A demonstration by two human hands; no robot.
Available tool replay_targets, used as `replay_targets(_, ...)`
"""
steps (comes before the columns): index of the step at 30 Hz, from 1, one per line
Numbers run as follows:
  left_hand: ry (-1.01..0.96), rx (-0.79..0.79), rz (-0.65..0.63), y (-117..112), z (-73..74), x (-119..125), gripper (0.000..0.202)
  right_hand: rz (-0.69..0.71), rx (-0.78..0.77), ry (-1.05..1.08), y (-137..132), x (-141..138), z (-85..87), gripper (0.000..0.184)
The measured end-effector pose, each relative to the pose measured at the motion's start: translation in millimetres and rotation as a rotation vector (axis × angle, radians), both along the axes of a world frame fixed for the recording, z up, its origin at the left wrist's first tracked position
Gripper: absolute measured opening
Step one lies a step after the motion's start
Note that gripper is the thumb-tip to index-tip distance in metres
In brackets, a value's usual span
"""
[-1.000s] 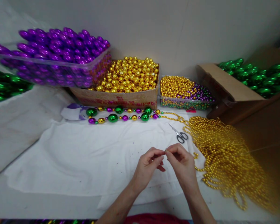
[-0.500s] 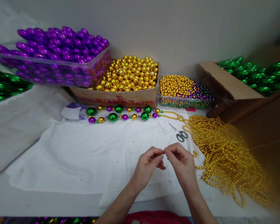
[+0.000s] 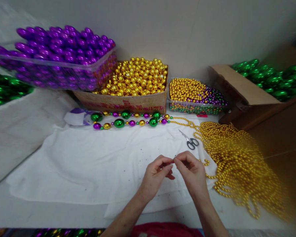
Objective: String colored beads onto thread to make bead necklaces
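Observation:
My left hand [image 3: 158,172] and my right hand [image 3: 191,168] meet fingertip to fingertip above the white cloth [image 3: 88,164]. Both are pinched closed around something too small to name. Just beyond them lie scissors [image 3: 190,141] with black handles, blades pointing away. To the right, a heap of gold bead strands [image 3: 239,161] spreads over the table, its nearest loose beads close to my right hand. A strung necklace [image 3: 119,123] of green, purple and gold beads stretches across the far side of the cloth, joined to thin gold strands at its right end.
Along the wall stand a clear bin of purple beads [image 3: 88,67], a cardboard box of gold beads [image 3: 123,102] and a clear tub of small mixed beads [image 3: 197,107]. At right is an open carton [image 3: 244,85] with green beads. A small red object [image 3: 202,115] lies before the tub.
Both hands stay in nearly the same place, fingertips still together. The view has shifted very slightly; nothing else has visibly moved.

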State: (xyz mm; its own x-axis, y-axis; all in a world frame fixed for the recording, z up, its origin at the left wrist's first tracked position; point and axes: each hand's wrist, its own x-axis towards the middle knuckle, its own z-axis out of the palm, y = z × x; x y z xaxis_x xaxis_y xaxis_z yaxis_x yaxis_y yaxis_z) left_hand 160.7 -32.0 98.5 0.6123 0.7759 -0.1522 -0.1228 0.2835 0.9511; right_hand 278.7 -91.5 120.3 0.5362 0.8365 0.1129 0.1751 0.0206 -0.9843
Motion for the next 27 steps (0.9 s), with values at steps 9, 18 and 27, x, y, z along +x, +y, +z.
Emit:
replay_targets(9, -0.006, 0.035, 0.000, 0.4, -3.1, -1.2, 0.013, 0.003, -0.002, -0.007, 0.0, -0.3, 0.6, 0.013)
replay_targets(18, 0.000, 0.105, -0.013, 1.2, -0.4, -3.0, 0.012, 0.029, -0.016, -0.017, -1.8, 0.2, -1.4, 0.011)
replay_targets(27, -0.015, 0.184, -0.029, 1.0, -1.6, -3.6, 0.012, 0.040, -0.004, 0.013, -4.1, 3.7, -8.6, 0.007)
